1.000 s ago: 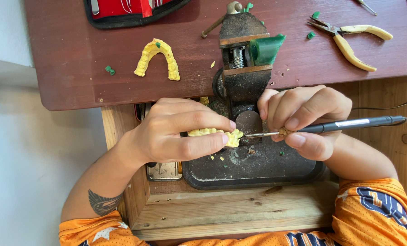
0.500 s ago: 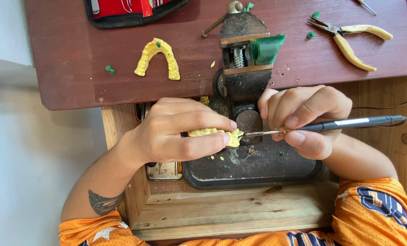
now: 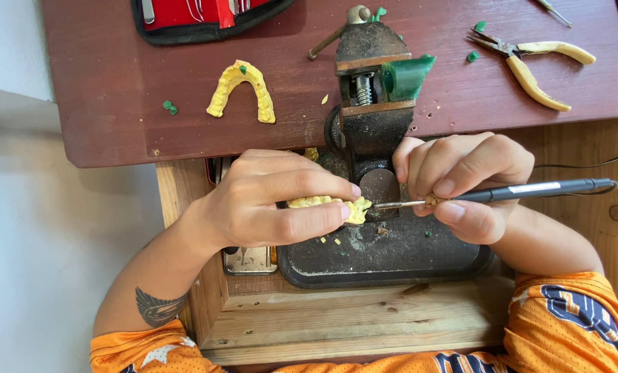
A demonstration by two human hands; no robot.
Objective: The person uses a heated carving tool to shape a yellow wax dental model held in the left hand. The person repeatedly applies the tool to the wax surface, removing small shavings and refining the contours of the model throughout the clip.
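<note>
Head view: left hand (image 3: 254, 207) pinches yellow cast (image 3: 330, 206); right hand (image 3: 461, 186) grips pen tool (image 3: 530, 190), lying crosswise, tip leftward

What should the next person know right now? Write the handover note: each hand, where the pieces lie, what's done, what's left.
Left hand: grip shut on the yellow dental cast, held over the dark tray.
Right hand: grip shut on the black pen-like tool, its metal tip at the cast's edge.
Second yellow cast lies on the red-brown bench, pliers at the far right, vise in the middle.
Done: yellow crumbs lie in the tray.
Left: cannot tell how much.
</note>
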